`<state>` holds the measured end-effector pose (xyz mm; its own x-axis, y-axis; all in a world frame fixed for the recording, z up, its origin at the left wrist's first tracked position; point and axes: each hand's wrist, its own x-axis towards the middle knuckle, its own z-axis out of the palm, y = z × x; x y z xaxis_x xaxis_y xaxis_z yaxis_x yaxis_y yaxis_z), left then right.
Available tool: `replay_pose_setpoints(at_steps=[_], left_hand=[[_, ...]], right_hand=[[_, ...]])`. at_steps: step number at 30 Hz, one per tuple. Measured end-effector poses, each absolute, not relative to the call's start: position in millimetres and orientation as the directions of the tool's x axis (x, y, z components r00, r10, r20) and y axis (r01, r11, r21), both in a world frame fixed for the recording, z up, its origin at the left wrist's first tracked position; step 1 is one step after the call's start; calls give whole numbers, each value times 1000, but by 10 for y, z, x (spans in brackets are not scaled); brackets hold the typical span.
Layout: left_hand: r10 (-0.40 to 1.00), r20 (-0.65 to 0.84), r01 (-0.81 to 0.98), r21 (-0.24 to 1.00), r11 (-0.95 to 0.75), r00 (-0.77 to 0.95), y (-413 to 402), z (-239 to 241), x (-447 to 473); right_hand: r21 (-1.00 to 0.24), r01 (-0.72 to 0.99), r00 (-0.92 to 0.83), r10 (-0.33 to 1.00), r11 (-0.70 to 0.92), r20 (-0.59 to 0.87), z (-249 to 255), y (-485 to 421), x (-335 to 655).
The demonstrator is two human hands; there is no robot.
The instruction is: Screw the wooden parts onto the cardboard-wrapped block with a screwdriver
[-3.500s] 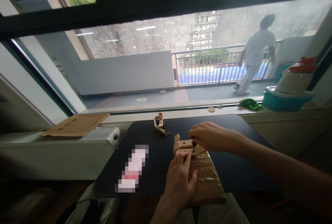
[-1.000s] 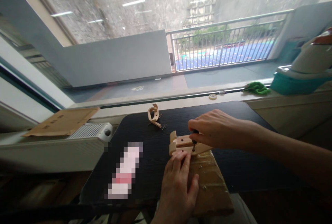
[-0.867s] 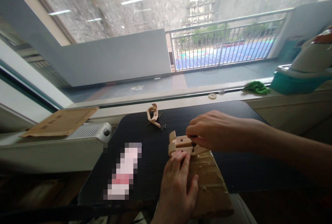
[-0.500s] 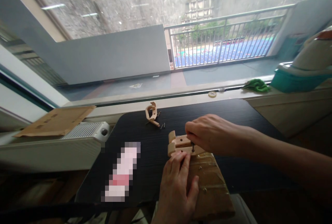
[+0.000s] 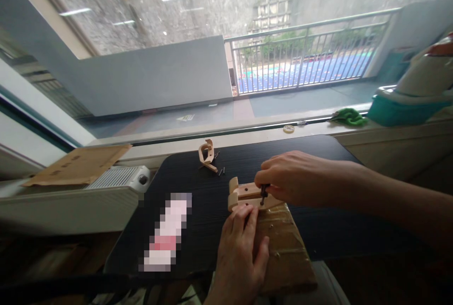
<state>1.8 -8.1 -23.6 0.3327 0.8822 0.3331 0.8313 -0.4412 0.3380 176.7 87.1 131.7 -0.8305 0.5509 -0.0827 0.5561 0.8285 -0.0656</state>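
Clamping a tool [image 5: 263, 194], right fingers [image 5: 264, 176] baring more of it than before; left fingers [image 5: 239, 218] on wood [image 5: 253, 202], thumb [image 5: 262, 250] apart.

Beyond the right hand [image 5: 286, 175], we look through a wide window [image 5: 198, 17] onto a blue-grey walkway [image 5: 293, 101], a low pale wall [image 5: 159, 71] and a metal railing [image 5: 299, 55], all in bright daylight. Well to the left of the left hand [image 5: 240, 255], we see a white radiator [image 5: 85, 210]; nearer, a black table [image 5: 201, 220] spreads out around it in dimmer indoor light.

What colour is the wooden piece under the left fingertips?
The wooden piece is pale tan, seen best in the head view.
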Motion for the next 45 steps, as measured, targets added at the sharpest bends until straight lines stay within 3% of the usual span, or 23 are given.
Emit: replay_pose_setpoints(at_steps=[9,20,28,33,37,45], left_hand=[[884,334,831,345,-437,326,-94,-233,10],[890,328,831,355,-428,318,-93,-212,29],[886,324,833,340,-437,332,-85,-219,21],[878,345,830,337,-445,331,-87,-233,13],[873,353,822,341,-456,337,-85,-237,10],[877,345,826,343,-448,333,-92,-239,12]], right_hand=[[-88,568,-823,565,819,-50,1183,875,1782],[47,670,-741,671,741,-31,1199,902,1756],[-80,554,-826,535,829,-179,1426,862,1739],[-77,532,-842,518,843,-149,1307,895,1712],[-77,564,-825,556,822,-105,1211,923,1726],[39,688,-724,689,724,-25,1104,914,1672]])
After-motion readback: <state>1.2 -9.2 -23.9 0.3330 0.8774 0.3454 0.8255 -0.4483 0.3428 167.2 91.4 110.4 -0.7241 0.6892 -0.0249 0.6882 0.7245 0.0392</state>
